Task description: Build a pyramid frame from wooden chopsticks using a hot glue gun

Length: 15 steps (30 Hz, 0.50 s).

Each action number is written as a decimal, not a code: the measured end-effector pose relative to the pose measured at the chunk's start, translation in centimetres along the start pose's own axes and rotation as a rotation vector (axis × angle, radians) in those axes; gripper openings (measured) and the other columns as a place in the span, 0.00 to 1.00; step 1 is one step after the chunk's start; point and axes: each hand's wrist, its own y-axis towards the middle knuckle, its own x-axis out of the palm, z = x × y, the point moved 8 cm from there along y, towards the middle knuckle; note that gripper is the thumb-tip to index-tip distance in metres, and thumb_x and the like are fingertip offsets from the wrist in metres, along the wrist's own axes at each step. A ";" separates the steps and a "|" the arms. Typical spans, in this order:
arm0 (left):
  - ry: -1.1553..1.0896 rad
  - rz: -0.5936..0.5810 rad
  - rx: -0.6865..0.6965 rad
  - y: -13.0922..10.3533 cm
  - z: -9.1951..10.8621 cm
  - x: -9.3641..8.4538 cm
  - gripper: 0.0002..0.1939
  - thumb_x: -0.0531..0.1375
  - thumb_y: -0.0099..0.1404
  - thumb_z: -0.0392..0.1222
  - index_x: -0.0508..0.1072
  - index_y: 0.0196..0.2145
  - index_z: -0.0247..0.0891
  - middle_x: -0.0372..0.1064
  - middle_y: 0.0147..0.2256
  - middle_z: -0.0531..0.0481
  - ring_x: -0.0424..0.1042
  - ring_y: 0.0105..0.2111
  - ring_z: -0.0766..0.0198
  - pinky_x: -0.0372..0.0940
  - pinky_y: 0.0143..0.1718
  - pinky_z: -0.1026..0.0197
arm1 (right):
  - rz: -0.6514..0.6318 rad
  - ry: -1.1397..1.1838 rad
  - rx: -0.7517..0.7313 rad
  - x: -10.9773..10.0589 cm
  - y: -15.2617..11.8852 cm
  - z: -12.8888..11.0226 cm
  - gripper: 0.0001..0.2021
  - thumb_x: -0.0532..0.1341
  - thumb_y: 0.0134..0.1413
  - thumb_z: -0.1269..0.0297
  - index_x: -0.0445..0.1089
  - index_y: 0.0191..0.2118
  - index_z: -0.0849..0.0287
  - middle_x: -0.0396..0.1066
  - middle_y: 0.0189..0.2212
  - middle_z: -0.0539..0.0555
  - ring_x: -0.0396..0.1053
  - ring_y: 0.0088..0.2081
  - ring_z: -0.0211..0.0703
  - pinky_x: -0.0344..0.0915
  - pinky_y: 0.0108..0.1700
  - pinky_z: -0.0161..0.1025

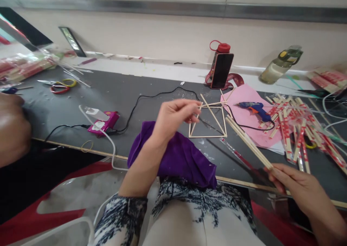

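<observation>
In the head view, a person's right hand point(294, 182) pinches wooden sticks point(249, 143) over a gray table point(114, 90), while the left hand point(176, 117), fingertips drawn together, overlaps a square stick frame point(208, 136) on it, near a blue glue gun point(256, 111); whether they grip it cannot be told.

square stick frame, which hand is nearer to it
Left. The left hand is by the stick frame's upper left corner, overlapping it in view; contact is unclear. The right hand, holding wooden sticks, is apart, off to the right and lower in view.
</observation>
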 end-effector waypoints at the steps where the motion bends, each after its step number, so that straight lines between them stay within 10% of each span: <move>1: 0.017 0.093 0.052 0.9 0.4 -1.6 0.16 0.61 0.58 0.46 0.77 0.39 0.33 0.76 0.32 0.45 0.73 0.24 0.70 0.66 0.24 0.70 | -0.031 -0.006 0.011 0.3 0.1 0.1 0.19 0.58 0.51 0.44 0.69 0.32 0.58 0.64 0.19 0.49 0.59 0.20 0.35 0.55 0.20 0.32; 8: 0.282 0.048 -0.090 7.3 -5.5 -3.0 0.13 0.59 0.55 0.38 0.77 0.38 0.32 0.74 0.29 0.48 0.72 0.26 0.70 0.61 0.23 0.72 | -0.144 -0.128 -0.004 3.6 2.1 -3.0 0.20 0.53 0.55 0.45 0.66 0.28 0.58 0.59 0.14 0.46 0.56 0.18 0.33 0.52 0.20 0.31; 15: 0.259 0.002 -0.198 8.8 -10.0 -3.7 0.14 0.57 0.57 0.37 0.76 0.39 0.29 0.74 0.31 0.44 0.70 0.23 0.71 0.59 0.20 0.72 | -0.118 -0.183 -0.104 6.7 5.4 -7.7 0.19 0.53 0.56 0.47 0.65 0.27 0.57 0.60 0.14 0.46 0.56 0.16 0.32 0.51 0.19 0.30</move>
